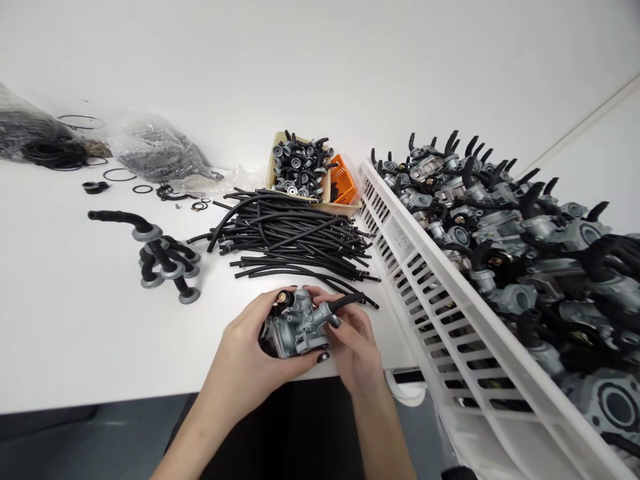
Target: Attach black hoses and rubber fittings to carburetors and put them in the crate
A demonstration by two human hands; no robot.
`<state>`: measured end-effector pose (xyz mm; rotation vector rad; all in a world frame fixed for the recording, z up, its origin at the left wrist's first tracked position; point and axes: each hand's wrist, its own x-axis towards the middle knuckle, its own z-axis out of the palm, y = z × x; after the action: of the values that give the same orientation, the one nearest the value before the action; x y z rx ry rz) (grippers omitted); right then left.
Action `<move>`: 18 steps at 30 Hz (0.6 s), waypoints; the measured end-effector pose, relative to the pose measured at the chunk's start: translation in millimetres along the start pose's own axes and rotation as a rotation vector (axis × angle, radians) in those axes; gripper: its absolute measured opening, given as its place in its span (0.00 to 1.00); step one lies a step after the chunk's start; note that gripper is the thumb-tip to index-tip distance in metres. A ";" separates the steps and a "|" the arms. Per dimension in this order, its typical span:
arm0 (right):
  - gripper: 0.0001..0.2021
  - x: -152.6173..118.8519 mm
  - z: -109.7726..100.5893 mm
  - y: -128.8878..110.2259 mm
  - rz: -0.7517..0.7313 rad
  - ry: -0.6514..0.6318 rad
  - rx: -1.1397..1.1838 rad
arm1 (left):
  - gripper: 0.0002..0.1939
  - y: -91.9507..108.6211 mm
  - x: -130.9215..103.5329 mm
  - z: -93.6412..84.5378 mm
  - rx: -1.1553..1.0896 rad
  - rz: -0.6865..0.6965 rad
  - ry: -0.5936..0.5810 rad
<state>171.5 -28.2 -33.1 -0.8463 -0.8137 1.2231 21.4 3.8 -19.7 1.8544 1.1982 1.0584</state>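
Observation:
A grey metal carburetor [300, 325] is held near the front edge of the white table [125, 347]. My left hand [250, 347] wraps round its left side, thumb along the bottom. On the other side my right hand [355, 340] grips it, fingers close to the short black rubber boot [346, 301] that sticks out to the right. Just beyond lies a pile of black rubber hoses [295, 230]. Left of the hoses sits a small cluster of grey caps with black rubber elbows [167, 263]. The carburetor's underside is hidden by my hands.
A white slotted crate [425, 287] full of similar carburetors [510, 220] fills the right. At the back stand a cream bin [276, 150] of capped elbows and an orange basket [343, 177]. Plastic bags [155, 147] and several rubber rings [120, 175] lie at the back left.

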 end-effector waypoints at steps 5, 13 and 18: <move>0.12 0.5 -0.3 3.7 -0.005 0.019 -0.028 | 0.27 0.0 0.1 -0.5 -0.009 -0.019 -0.011; 0.12 2.8 -0.7 7.5 -0.060 0.023 -0.053 | 0.27 0.9 -0.5 -1.0 -0.018 -0.044 -0.028; 0.11 2.2 0.2 9.1 -0.085 0.025 -0.064 | 0.28 -2.3 0.7 -3.1 -0.042 -0.066 -0.054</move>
<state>167.6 -24.9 -40.9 -0.8690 -0.8638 1.1147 17.9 5.6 -20.2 1.7879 1.1889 0.9836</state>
